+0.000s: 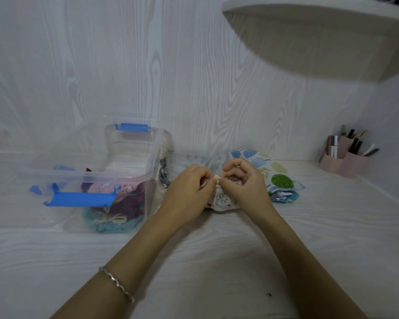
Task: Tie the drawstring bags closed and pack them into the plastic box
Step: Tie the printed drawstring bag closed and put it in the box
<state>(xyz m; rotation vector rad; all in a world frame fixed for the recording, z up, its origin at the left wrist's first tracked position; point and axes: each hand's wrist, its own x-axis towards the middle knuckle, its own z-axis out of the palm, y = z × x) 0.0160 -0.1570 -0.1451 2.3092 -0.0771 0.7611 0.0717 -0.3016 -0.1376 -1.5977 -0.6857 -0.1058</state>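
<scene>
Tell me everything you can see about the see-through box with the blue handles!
The plastic box is clear, with rounded corners and two blue latch handles, one at the near end and one at the far end. It stands open and upright on the white table, left of the hands. Through its walls show packed cloth bags: a teal one with a tied cream cord, purple and pink ones above. Neither hand touches it.

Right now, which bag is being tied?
The cream printed bag between both hands, cord pinched at its neck; the leaf-print bag lies untouched behind, others sit in the box.
</scene>
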